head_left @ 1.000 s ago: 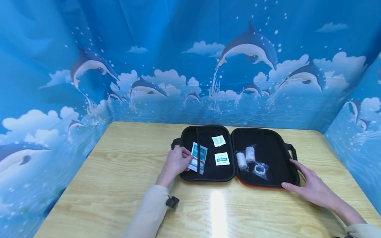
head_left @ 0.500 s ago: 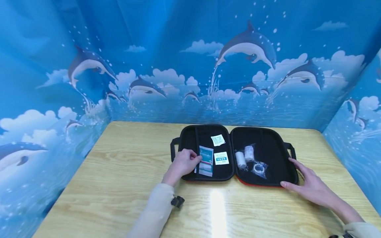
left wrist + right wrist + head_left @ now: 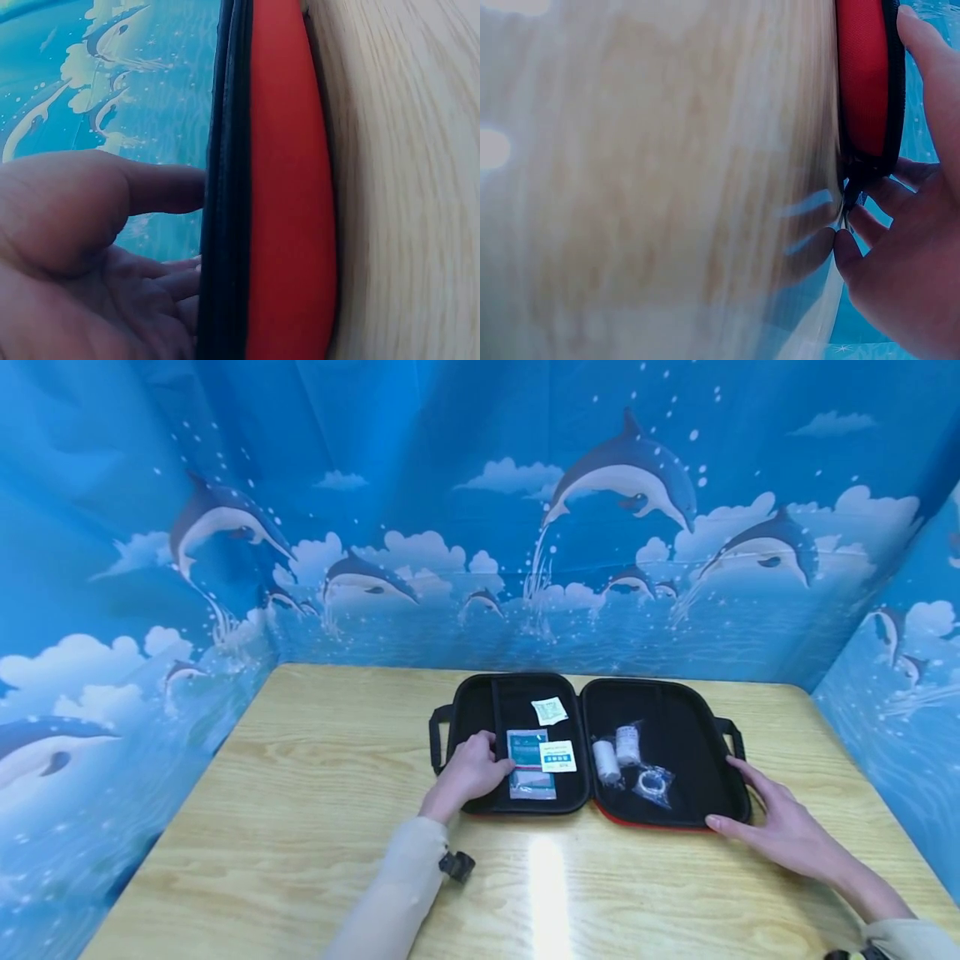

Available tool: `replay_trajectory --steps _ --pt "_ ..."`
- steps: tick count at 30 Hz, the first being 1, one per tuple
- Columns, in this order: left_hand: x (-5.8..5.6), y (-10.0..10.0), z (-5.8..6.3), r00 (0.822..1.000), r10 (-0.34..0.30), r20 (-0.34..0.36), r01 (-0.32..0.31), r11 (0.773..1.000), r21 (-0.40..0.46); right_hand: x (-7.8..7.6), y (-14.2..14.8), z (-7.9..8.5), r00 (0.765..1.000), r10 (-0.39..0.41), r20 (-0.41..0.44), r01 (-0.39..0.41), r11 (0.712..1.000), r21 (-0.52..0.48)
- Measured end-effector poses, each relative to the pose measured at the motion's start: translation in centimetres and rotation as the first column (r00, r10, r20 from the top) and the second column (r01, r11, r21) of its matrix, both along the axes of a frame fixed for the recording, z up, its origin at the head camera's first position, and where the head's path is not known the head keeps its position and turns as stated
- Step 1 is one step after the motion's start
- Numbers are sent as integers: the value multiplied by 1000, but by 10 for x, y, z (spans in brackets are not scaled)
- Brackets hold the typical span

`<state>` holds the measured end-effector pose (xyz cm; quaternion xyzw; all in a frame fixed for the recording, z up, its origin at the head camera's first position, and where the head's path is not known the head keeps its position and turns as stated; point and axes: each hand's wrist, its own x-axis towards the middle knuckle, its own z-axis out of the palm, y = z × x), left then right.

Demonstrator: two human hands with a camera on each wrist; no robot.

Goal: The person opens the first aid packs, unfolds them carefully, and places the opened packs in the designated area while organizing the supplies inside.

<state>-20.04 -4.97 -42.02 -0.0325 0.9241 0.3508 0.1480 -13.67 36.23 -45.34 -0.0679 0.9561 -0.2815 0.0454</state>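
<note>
A black-lined zip case (image 3: 697, 793) with a red outside lies unfolded on the table. In its left half lies a teal-and-white packet (image 3: 525, 787), partly beneath a small white-and-blue packet (image 3: 557, 757). My left hand (image 3: 472, 772) reaches over the left half, thumb at the teal packet's left edge. The case wall (image 3: 289, 187) hides those fingertips in the left wrist view. My right hand (image 3: 783, 827) rests at the case's front right corner, thumb and index finger spread along its edges. The right wrist view shows the thumb on the zip rim (image 3: 892, 90).
A small white-and-green packet (image 3: 550, 711) lies in the left half, right of an elastic strap (image 3: 497, 702). The right half bears two wrapped white rolls (image 3: 607, 762) and a bagged white ring (image 3: 653, 783). Handles (image 3: 437, 735) stick out at both ends. A dolphin curtain (image 3: 450, 568) hangs behind the table.
My left hand has moved right with the teal packet, out from under the strap and partly beneath the white-and-blue packet. The packet has turned straighter. My right hand has stayed at the corner.
</note>
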Motion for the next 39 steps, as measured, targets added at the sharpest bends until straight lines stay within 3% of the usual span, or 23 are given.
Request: replay_trajectory --steps 8,12,19,24,27,30,35,39 --pt "-4 7 -1 1000 17 26 -19 997 71 0 0 1 1000 -4 6 4 1000 7" --pt "-5 9 1 1000 24 13 -25 999 23 0 0 1 1000 -4 2 4 1000 4" --pt "-3 11 5 995 50 -82 -59 992 -114 0 0 1 1000 0 0 0 1000 -10" --pt "-4 10 8 983 57 -177 -81 988 -132 1 -1 0 1000 -6 4 6 1000 -10" --pt "-6 8 9 975 4 -221 -24 996 -87 1 -1 0 1000 -8 9 8 1000 -6" --pt "-9 7 9 963 -106 -248 102 994 -28 1 0 2 1000 -10 13 10 1000 -2" --pt "-15 10 7 918 -299 -260 311 950 9 1 -1 2 1000 -3 2 3 1000 -10" --pt "-19 17 7 894 -395 -213 390 918 -66 1 -1 0 1000 0 -8 0 1000 -12"
